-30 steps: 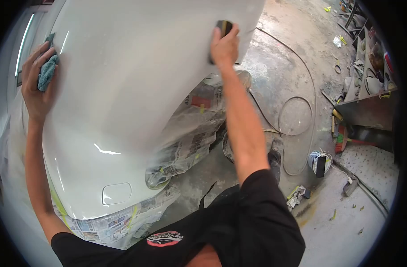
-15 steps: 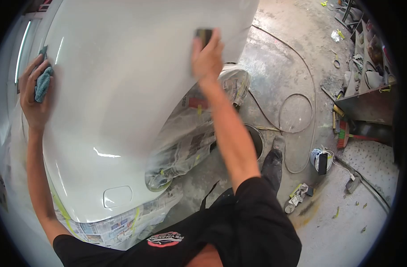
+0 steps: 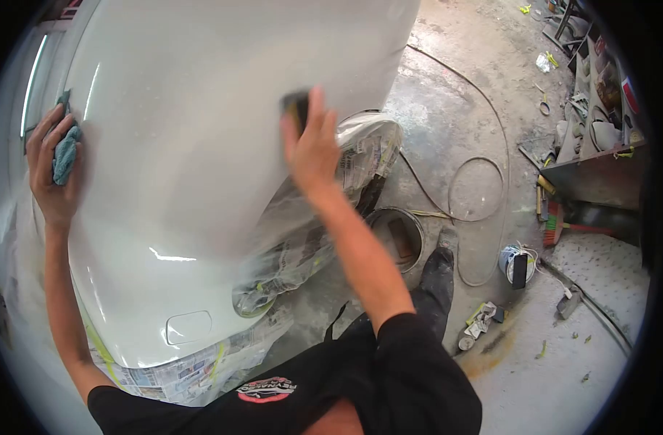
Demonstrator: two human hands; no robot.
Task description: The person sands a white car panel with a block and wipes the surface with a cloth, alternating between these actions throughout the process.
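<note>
A pale, whitish car body panel [image 3: 164,188] with a small round-cornered flap outline [image 3: 189,328] fills the left of the head view. My right hand [image 3: 315,148] is closed on a dark sanding block [image 3: 296,112], which lies against the panel; hand and block are slightly blurred. At the panel's left edge, my left hand [image 3: 54,163] is closed around a teal cloth [image 3: 66,156] and rests on the body. Plastic film and newspaper masking [image 3: 324,210] covers the wheel area beside the panel.
On the floor to the right stand a round bucket [image 3: 398,239] near my foot and a small pail [image 3: 518,264]. A thin hose [image 3: 502,174] curls across the concrete. A cluttered bench [image 3: 596,170] and a brush [image 3: 553,225] line the far right.
My right hand with the sanding block has moved down and left across the panel. My left hand stays at the panel's edge with the cloth. More of the bucket shows.
</note>
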